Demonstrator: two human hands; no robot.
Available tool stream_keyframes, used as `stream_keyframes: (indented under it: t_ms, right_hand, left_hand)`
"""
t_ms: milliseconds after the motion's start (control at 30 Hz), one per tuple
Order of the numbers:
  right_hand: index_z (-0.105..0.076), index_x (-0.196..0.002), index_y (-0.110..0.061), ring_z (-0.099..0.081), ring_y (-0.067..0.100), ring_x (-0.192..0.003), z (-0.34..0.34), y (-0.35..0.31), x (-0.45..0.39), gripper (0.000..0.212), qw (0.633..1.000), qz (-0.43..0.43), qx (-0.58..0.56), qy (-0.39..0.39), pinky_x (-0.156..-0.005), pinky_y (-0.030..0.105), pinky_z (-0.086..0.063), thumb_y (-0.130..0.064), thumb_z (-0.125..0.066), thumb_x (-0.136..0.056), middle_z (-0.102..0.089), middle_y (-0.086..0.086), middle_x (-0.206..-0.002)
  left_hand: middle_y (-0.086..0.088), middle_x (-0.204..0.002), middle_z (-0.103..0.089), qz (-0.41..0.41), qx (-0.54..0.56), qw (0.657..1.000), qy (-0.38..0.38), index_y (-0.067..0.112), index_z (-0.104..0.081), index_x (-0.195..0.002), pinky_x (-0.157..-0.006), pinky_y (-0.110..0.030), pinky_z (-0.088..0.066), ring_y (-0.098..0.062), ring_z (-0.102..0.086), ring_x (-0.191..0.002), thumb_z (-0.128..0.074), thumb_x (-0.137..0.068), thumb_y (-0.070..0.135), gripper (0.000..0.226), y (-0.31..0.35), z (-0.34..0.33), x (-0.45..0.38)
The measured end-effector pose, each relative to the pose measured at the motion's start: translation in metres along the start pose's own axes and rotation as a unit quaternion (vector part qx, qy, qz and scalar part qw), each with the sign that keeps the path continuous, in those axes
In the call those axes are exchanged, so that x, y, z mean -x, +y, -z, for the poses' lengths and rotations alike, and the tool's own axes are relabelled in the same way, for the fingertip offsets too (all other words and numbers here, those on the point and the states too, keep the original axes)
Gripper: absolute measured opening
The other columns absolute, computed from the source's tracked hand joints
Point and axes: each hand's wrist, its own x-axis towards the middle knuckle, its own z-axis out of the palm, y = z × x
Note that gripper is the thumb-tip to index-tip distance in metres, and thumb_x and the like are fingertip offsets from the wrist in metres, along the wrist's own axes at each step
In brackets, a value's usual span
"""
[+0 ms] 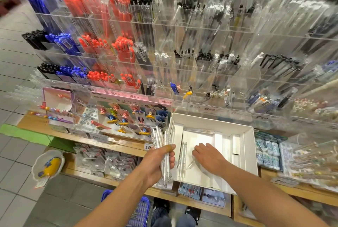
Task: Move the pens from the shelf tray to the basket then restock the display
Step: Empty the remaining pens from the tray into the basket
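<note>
Your left hand [161,161] is wrapped around a bundle of clear white pens [163,151], held just off the left edge of the white tray [247,146], tips pointing down. Your right hand [208,155] is inside that tray, palm down, fingers loose and spread over the tray floor, not gripping anything I can make out. A few loose pens [182,155] lie in the tray just left of that hand. The blue basket [140,210] sits on the floor below the tray's near-left corner, next to your shoes. Behind the tray rises the clear acrylic display [182,44], packed with blue, red, black and white pens.
</note>
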Motion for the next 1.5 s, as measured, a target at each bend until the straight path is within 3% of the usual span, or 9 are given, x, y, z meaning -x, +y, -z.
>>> stream_keyframes:
  t_ms: [133, 233, 333, 467, 767, 967, 1167, 1367, 1500]
  right_hand:
    - [-0.065, -0.080, -0.017, -0.055, 0.016, -0.065, 0.007, -0.002, 0.002, 0.025, 0.999, -0.033, -0.022, 0.005, -0.059, 0.027, -0.045, -0.013, -0.079, -0.060, -0.060, -0.002, -0.075]
    - [-0.054, -0.118, -0.015, -0.054, 0.017, -0.093, 0.014, -0.007, 0.002, 0.022, 0.971, -0.136, -0.197, -0.003, -0.080, 0.028, -0.043, -0.019, -0.052, -0.096, -0.056, 0.001, -0.111]
    - [-0.053, -0.108, -0.020, -0.057, 0.011, -0.077, 0.042, -0.024, 0.000, 0.013, 0.806, -0.307, -0.502, 0.069, -0.067, 0.020, -0.046, -0.028, -0.055, -0.098, -0.059, -0.003, -0.103]
    - [-0.060, -0.103, -0.017, -0.065, 0.014, -0.069, 0.087, -0.051, -0.003, 0.015, 0.577, -0.334, -0.741, 0.085, -0.061, 0.022, -0.052, -0.021, -0.068, -0.090, -0.067, 0.006, -0.091]
    - [-0.070, -0.098, -0.008, -0.068, 0.018, -0.066, 0.094, -0.051, -0.001, 0.013, 0.509, -0.285, -0.812, 0.036, -0.063, 0.026, -0.054, -0.003, -0.060, -0.092, -0.072, 0.011, -0.077]
    - [-0.052, -0.123, 0.002, -0.065, 0.021, -0.073, 0.038, 0.010, -0.030, 0.027, 0.312, -0.508, -0.795, 0.115, -0.067, 0.028, -0.052, -0.002, -0.051, -0.097, -0.061, 0.010, -0.092]
    - [-0.052, -0.128, -0.003, -0.065, 0.023, -0.084, 0.014, 0.018, -0.060, 0.028, 0.178, -0.561, -0.785, 0.194, -0.083, 0.029, -0.054, -0.005, -0.047, -0.100, -0.057, 0.011, -0.114]
    - [-0.053, -0.114, -0.003, -0.067, 0.021, -0.077, 0.019, 0.021, -0.071, 0.016, 0.132, -0.569, -0.772, 0.251, -0.066, 0.024, -0.057, -0.009, -0.051, -0.100, -0.061, 0.014, -0.102]
    - [-0.058, -0.090, -0.012, -0.062, 0.015, -0.059, 0.023, 0.008, -0.059, 0.013, 0.316, -0.591, -0.695, 0.259, -0.055, 0.027, -0.050, -0.018, -0.051, -0.099, -0.067, 0.007, -0.077]
  left_hand:
    - [-0.006, -0.066, -0.060, -0.004, 0.009, 1.000, 0.007, -0.002, -0.069, -0.101, -0.051, -0.026, -0.051, -0.015, -0.056, -0.054, -0.067, -0.089, 0.005, 0.014, -0.003, 0.004, 0.001]
    - [-0.007, -0.068, -0.062, -0.011, 0.010, 1.000, 0.004, -0.005, -0.068, -0.101, -0.052, -0.026, -0.052, -0.016, -0.059, -0.056, -0.072, -0.081, 0.005, 0.023, -0.003, 0.004, 0.002]
    - [-0.008, -0.071, -0.064, -0.028, -0.002, 1.000, 0.005, -0.008, -0.063, -0.110, -0.054, -0.026, -0.053, -0.016, -0.060, -0.058, -0.080, -0.066, 0.011, 0.050, -0.003, 0.001, 0.003]
    - [-0.020, -0.091, -0.068, -0.031, -0.005, 0.999, -0.009, -0.011, -0.054, -0.125, -0.064, -0.035, -0.058, -0.027, -0.068, -0.072, -0.082, -0.076, 0.015, 0.062, -0.008, -0.005, 0.001]
    - [-0.019, -0.074, -0.066, 0.016, -0.028, 0.998, -0.056, -0.012, -0.069, -0.104, -0.058, -0.033, -0.056, -0.026, -0.064, -0.061, -0.082, -0.071, 0.010, 0.043, -0.007, -0.013, -0.005]
    - [-0.013, -0.073, -0.066, 0.024, -0.008, 0.999, -0.028, -0.005, -0.068, -0.100, -0.055, -0.030, -0.055, -0.019, -0.061, -0.060, -0.076, -0.079, 0.003, 0.024, -0.003, -0.008, -0.007]
    - [-0.012, -0.072, -0.063, 0.022, 0.009, 1.000, -0.006, -0.005, -0.068, -0.102, -0.055, -0.029, -0.054, -0.019, -0.060, -0.059, -0.073, -0.080, 0.003, 0.024, 0.001, 0.003, -0.009]
    - [-0.011, -0.070, -0.063, 0.017, 0.015, 1.000, -0.007, -0.004, -0.069, -0.099, -0.054, -0.028, -0.054, -0.019, -0.060, -0.057, -0.071, -0.084, 0.002, 0.017, 0.005, 0.007, -0.010]
    - [-0.010, -0.068, -0.062, 0.013, 0.015, 1.000, -0.013, -0.002, -0.069, -0.096, -0.054, -0.027, -0.052, -0.018, -0.059, -0.056, -0.070, -0.085, 0.002, 0.012, 0.008, 0.006, -0.011]
